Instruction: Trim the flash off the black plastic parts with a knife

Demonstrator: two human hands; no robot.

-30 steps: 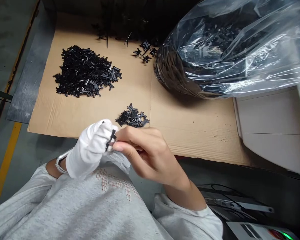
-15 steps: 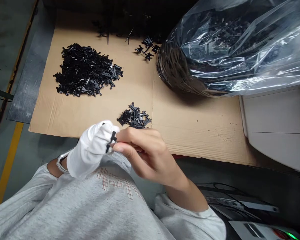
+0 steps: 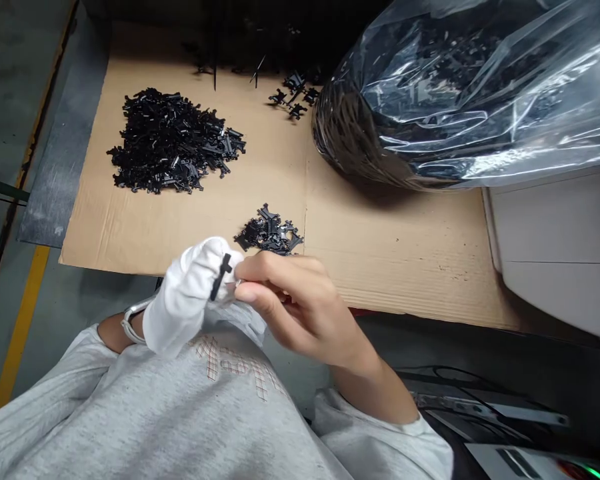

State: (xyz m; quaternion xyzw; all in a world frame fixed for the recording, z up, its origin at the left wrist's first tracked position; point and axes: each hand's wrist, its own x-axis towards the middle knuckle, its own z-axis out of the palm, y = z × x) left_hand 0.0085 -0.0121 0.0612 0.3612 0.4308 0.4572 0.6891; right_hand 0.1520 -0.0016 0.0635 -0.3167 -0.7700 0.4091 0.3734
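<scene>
My left hand [image 3: 190,293], in a white glove, is closed into a fist close to my chest and grips a small black plastic part [image 3: 220,276]. The bare fingers of my right hand [image 3: 293,303] are pinched together against the same part from the right. Just beyond both hands lies a small heap of black parts [image 3: 270,235] on a cardboard sheet [image 3: 380,247]. A much larger pile of black parts [image 3: 167,143] sits at the sheet's far left.
A big clear plastic bag full of black parts [image 3: 460,93] rests at the far right of the cardboard. A few loose parts [image 3: 293,97] lie at the back. A white box [image 3: 555,247] stands to the right, with a yellow floor line [image 3: 17,327] at left.
Both hands have stayed together on the small part and shifted slightly to the right; the part now stands a little more upright between the fingers.
</scene>
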